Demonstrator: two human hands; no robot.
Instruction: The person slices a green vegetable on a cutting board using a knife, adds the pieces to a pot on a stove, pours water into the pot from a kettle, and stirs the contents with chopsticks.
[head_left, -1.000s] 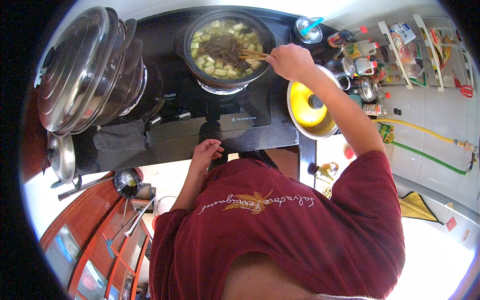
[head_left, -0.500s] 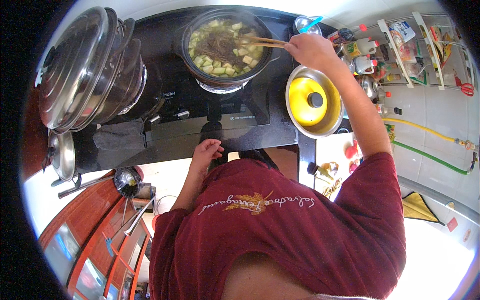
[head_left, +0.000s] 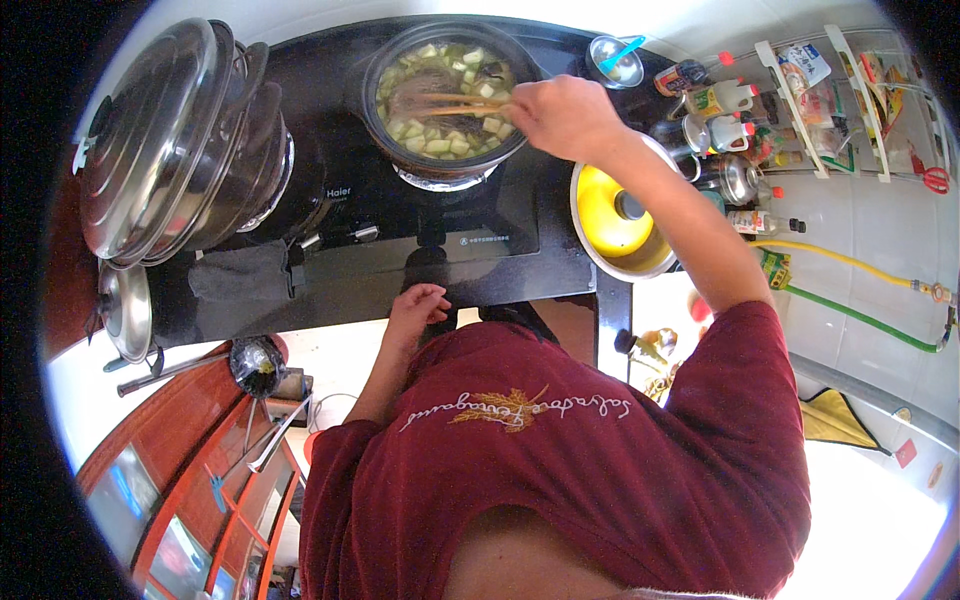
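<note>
My right hand [head_left: 568,117] is closed round a pair of wooden chopsticks [head_left: 455,104], whose far ends dip into a dark pot [head_left: 372,128] on the stove. In the pot's broth float pale green-white cubes [head_left: 438,146], and a brownish-grey tangle that looks like noodles [head_left: 425,88] lies around the chopstick tips. My left hand [head_left: 419,308] hangs in front of the stove's near edge with its fingers loosely curled. It touches nothing that I can see.
A steel bowl [head_left: 655,262] with a yellow lid [head_left: 610,215] in it stands beneath my right forearm. Behind it is a small bowl [head_left: 603,48] with a blue spoon [head_left: 622,53]. Bottles [head_left: 725,97] line the right wall. A large lidded pan [head_left: 160,140] and a grey cloth [head_left: 240,272] are at left.
My right hand has moved left and slightly nearer, carrying the chopsticks further across the pot. The noodle-like tangle has shifted and sunk lower in the broth. My left hand is almost still.
</note>
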